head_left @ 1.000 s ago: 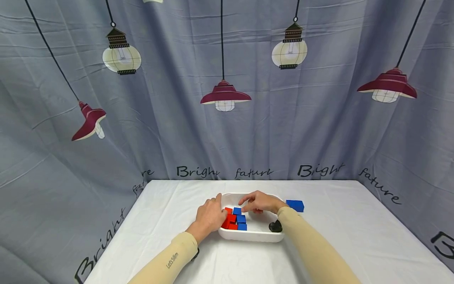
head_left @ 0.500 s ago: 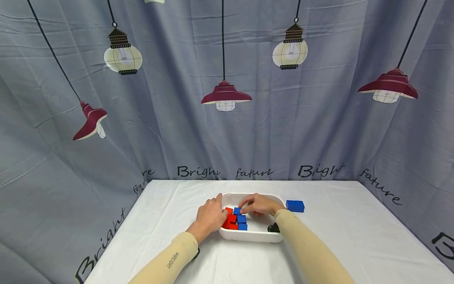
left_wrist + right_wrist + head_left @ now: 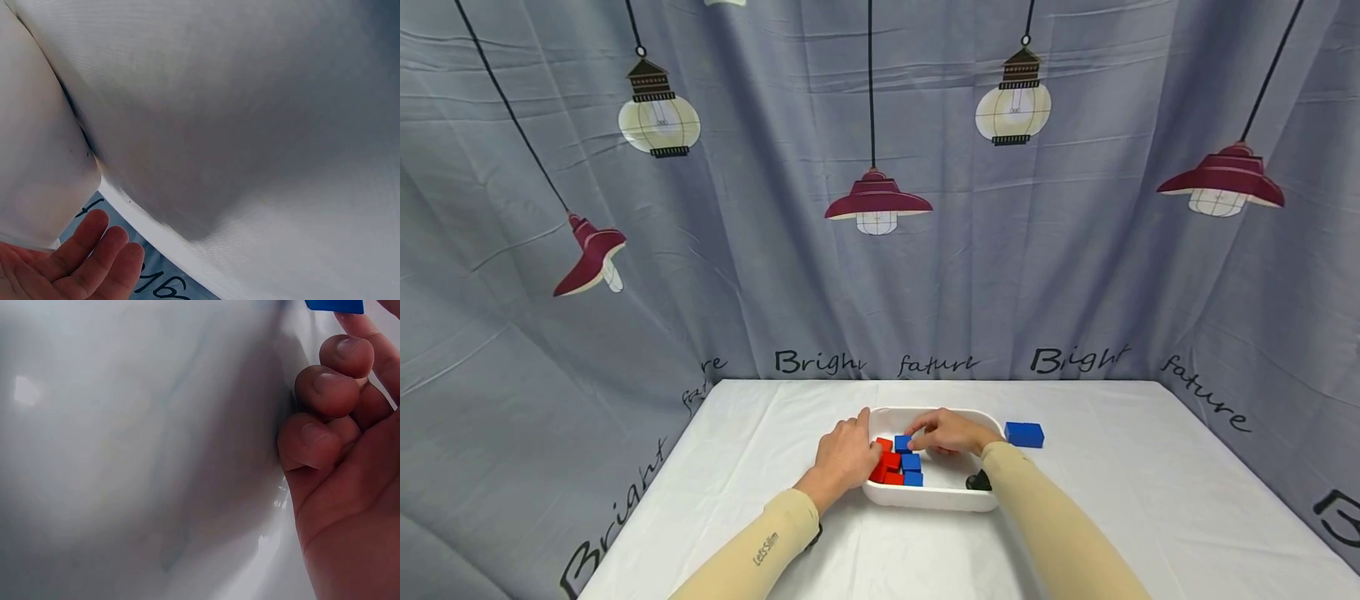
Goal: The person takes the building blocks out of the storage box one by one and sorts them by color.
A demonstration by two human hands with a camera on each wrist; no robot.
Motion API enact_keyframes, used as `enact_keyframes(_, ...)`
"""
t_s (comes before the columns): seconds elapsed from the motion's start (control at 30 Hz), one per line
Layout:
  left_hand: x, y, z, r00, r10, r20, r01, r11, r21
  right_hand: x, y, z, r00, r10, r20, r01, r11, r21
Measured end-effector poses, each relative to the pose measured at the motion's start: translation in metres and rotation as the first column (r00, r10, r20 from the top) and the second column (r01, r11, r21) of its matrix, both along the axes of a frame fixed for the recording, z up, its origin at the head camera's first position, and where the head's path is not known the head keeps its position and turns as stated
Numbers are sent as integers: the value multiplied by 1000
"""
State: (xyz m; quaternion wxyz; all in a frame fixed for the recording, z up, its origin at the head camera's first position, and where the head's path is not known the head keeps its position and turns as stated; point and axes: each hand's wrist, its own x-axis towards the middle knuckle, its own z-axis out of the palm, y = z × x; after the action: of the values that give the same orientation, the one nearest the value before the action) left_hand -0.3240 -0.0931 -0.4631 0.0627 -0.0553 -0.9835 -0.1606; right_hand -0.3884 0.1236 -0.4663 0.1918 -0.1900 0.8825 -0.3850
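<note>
From the head, well back, we view forward and down over the table [image 3: 1127,483] to the far curtain [image 3: 775,250]. From the left wrist, inverted, we face the left hand [image 3: 843,454] closely. From the right wrist, also close, we share the right hand [image 3: 951,431] with the head view.

The worktop [image 3: 1120,508], covered in creased white cloth, carries a white tub [image 3: 928,499], and a blue block [image 3: 1024,436] beside its right end.

Pale yellow, close-fitting sleeve [image 3: 748,546] behind the bare left hand [image 3: 845,454], dark "Let's Slim" lettering [image 3: 765,549] along it, black band [image 3: 815,537] under that wrist, matching sleeve [image 3: 1063,521] behind the bare right hand [image 3: 951,432], rounded black piece [image 3: 978,481] beside its cuff.
</note>
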Motion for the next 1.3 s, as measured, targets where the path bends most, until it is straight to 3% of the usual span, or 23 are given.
enact_keyframes(0.87, 0, -1, 0, 1000, -10, -1, 10, 1000, 6, 0, -3, 6, 995, 24, -97, -25, 1000, -8)
enact_keyframes(1.3, 1, -1, 0, 1000, -13, -16, 13, 1000, -5, 1, 5, 29, 994, 25, -104, -22, 1000, 22)
